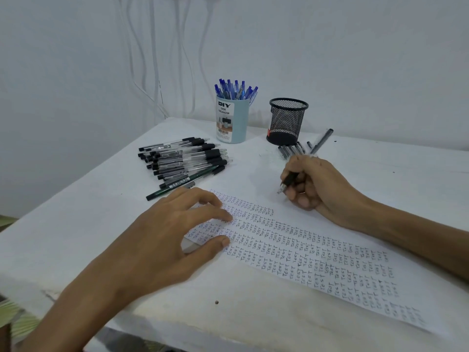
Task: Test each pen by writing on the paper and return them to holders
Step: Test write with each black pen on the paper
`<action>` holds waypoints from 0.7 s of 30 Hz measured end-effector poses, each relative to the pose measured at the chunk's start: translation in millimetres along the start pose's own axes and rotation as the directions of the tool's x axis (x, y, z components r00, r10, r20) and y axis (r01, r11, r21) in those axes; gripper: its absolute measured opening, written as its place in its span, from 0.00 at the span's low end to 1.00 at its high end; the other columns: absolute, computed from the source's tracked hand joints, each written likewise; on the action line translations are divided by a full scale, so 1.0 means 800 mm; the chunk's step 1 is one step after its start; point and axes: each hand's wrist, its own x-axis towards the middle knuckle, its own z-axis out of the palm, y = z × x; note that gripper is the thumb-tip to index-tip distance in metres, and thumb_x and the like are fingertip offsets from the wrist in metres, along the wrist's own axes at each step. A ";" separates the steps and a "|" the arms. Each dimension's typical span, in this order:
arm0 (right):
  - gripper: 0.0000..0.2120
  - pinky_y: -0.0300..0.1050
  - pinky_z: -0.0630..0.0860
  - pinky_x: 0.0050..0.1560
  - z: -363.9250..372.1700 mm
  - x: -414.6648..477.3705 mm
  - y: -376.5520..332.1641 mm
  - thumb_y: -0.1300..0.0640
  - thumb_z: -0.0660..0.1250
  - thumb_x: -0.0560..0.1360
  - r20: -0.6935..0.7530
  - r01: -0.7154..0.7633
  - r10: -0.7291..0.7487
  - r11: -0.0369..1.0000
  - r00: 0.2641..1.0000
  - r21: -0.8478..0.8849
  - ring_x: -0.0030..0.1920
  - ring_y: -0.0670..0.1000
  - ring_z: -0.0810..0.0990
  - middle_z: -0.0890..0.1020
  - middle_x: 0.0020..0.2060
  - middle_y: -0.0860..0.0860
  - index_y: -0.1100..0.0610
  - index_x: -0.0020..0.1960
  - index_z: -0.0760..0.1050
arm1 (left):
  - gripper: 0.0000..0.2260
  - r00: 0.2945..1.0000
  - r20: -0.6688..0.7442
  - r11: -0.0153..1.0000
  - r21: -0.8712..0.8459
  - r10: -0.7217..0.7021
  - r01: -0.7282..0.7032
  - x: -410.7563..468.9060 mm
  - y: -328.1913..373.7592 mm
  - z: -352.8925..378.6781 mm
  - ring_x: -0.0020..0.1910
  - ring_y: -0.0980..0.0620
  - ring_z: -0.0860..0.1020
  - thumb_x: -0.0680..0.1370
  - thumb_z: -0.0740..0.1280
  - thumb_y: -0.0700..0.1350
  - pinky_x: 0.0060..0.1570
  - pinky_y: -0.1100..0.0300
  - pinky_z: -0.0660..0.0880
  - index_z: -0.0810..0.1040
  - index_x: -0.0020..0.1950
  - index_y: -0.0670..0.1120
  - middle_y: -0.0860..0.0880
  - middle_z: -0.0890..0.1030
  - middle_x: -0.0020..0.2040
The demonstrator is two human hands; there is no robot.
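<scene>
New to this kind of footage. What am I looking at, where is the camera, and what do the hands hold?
No machine here: these are a person's two bare hands, filmed by one wide-angle camera worn on the head, looking down at a white table. The left hand presses spread fingers on a paper filled with the word TEST. The right hand grips a pen, tip down. Behind lie a pile of black pens, a blue holder full of blue pens, and a black mesh holder. Whether the right hand also holds the dark pens behind it is unclear.
</scene>
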 end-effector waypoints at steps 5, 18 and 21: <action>0.21 0.44 0.67 0.32 0.000 0.007 0.002 0.47 0.59 0.83 -0.037 0.009 -0.006 0.997 0.999 0.080 0.32 0.51 0.75 0.80 0.36 0.57 0.59 0.40 0.80 | 0.18 1.000 -0.008 1.000 -0.004 0.001 -0.001 0.000 0.000 -0.001 0.65 0.62 0.74 0.80 0.60 0.67 0.59 0.57 0.77 0.79 0.64 0.63 0.66 0.74 0.64; 0.07 0.38 0.75 0.24 -0.036 0.044 -0.040 0.58 0.60 0.83 -0.124 -0.137 0.133 0.990 0.983 -0.020 0.22 0.54 0.77 0.78 0.32 0.58 0.62 0.51 0.70 | 0.18 1.000 -0.012 1.000 -0.012 -0.005 0.005 -0.002 -0.001 0.001 0.65 0.65 0.73 0.80 0.60 0.68 0.60 0.65 0.72 0.79 0.64 0.64 0.68 0.73 0.64; 0.17 0.38 0.76 0.24 -0.049 0.048 -0.045 0.46 0.57 0.85 -0.171 -0.141 0.146 0.989 0.974 0.042 0.24 0.55 0.78 0.77 0.31 0.59 0.59 0.47 0.71 | 0.18 1.000 -0.015 1.000 -0.008 -0.004 0.004 -0.002 -0.001 0.001 0.65 0.65 0.72 0.80 0.60 0.68 0.60 0.66 0.71 0.79 0.64 0.64 0.68 0.73 0.64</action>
